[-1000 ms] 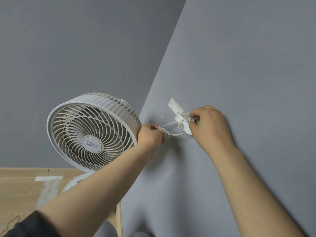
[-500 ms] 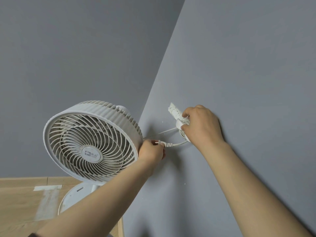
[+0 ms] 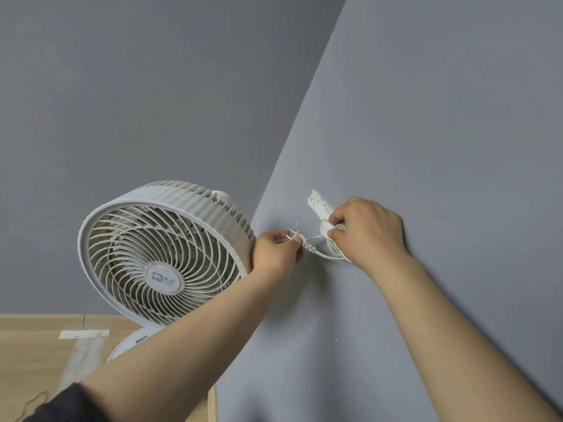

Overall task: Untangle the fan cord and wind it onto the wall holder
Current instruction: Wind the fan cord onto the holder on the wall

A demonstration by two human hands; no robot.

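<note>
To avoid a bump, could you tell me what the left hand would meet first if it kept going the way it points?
Probably the wall holder, where the right hand rests; depth is unclear.

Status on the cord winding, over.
Left hand pinching the plug. Right hand pressed on the coiled cord at the wall holder. Nothing in the way.

Plain room: grey walls (image 3: 152, 102), wood tabletop (image 3: 33, 354) w/ fan (image 3: 161, 254).

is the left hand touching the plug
Touching: the head view shows the left hand pinching the plug between its fingers.
</note>
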